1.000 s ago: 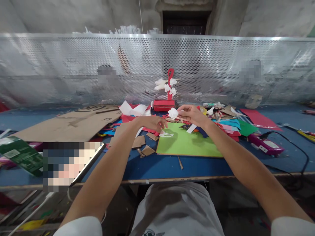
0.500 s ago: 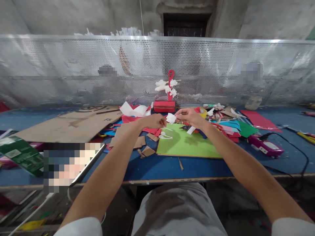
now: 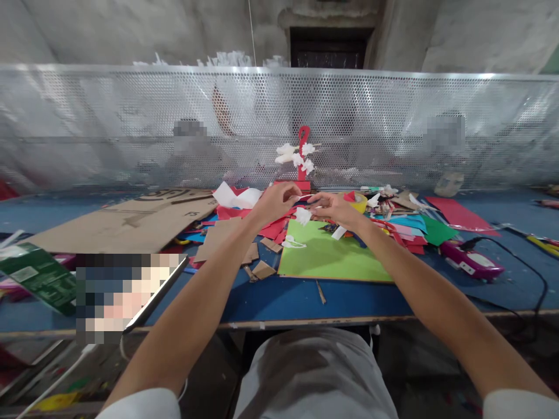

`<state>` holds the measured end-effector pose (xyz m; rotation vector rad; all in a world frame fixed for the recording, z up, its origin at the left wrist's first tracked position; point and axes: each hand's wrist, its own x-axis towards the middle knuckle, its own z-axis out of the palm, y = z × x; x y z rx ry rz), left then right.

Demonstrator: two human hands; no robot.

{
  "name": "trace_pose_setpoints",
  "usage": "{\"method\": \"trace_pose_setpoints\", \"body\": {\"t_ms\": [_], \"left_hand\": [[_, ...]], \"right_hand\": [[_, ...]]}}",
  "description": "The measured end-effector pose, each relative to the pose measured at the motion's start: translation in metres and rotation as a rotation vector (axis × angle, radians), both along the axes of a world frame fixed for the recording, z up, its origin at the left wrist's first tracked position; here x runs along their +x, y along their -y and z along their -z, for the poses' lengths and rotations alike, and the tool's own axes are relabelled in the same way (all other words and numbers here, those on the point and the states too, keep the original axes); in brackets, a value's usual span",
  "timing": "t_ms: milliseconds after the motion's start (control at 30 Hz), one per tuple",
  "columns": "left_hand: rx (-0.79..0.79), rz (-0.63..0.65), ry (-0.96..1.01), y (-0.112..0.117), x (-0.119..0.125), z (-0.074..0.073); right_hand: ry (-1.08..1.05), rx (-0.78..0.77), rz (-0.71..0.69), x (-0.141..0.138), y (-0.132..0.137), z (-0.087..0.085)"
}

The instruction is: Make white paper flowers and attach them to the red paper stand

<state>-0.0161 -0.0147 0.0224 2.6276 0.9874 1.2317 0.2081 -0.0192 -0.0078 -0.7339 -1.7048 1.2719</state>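
My left hand and my right hand are raised close together over the far edge of a green sheet. Between them they pinch a thin stick with a small crumpled white paper flower hanging from it. The fingers of both hands are closed in a pinch. Small white paper scraps lie on the green sheet below. Behind the hands stands a red stand with several white paper flowers on it.
A blue table holds a large cardboard sheet at left, brown card pieces, coloured paper at right, a pink glue gun with black cable, and a green packet. A perforated metal screen closes the back.
My left hand rose from the green sheet and joined my right hand at the stick. The white flower dropped from above my right fingers to hang below both hands.
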Motion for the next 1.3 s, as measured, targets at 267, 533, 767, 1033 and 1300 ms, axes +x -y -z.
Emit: {"method": "trace_pose_setpoints", "body": {"t_ms": [267,533,767,1033,1300], "left_hand": [[-0.026,0.114,-0.147,0.004,0.007,0.002],[-0.075,0.178,-0.03,0.014,0.007,-0.002],[-0.183,0.342,0.238,0.017,0.005,-0.012],[-0.341,0.208,-0.408,-0.017,-0.014,0.018],[-0.552,0.236,-0.66,-0.024,-0.025,0.023]], "right_hand": [[0.011,0.043,0.018,-0.001,0.002,-0.002],[-0.022,0.025,0.03,0.002,-0.007,0.0],[-0.179,-0.042,-0.137,0.012,0.002,-0.007],[-0.216,0.039,-0.18,0.017,-0.003,-0.007],[-0.227,0.036,-0.17,0.016,-0.003,-0.006]]}}
